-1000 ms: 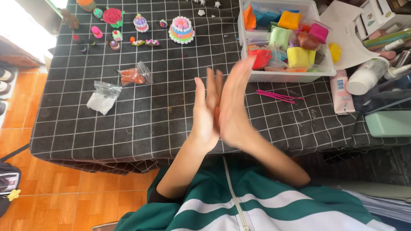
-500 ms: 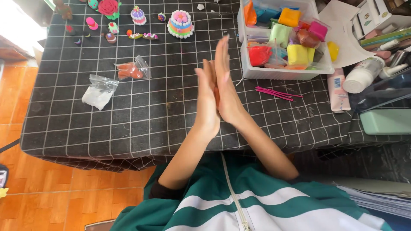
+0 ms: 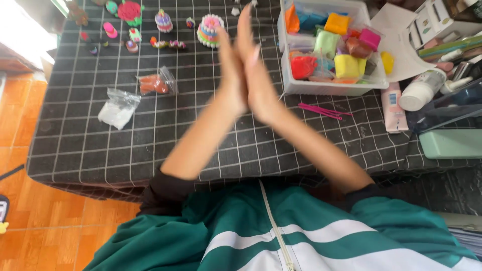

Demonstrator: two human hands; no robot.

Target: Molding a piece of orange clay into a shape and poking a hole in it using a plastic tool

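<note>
Head view: left hand (image 3: pixel 228 75) and right hand (image 3: pixel 258 83) pressed palm to palm above the black white-grid tablecloth (image 3: pixel 150 150), fingers straight and together, pointing away from the body. Can't tell whether anything sits between the palms. Clear plastic tub of coloured clay blocks (image 3: pixel 329 55) just right of the hands. Thin pink sticks (image 3: pixel 321 110) lie near the right wrist. To the left: clear bag with orange clay (image 3: pixel 156 84) and clear bag with white clay (image 3: pixel 118 109). Small multicoloured clay cake model (image 3: pixel 209 30) at the far edge, just beside the left fingertips.
</note>
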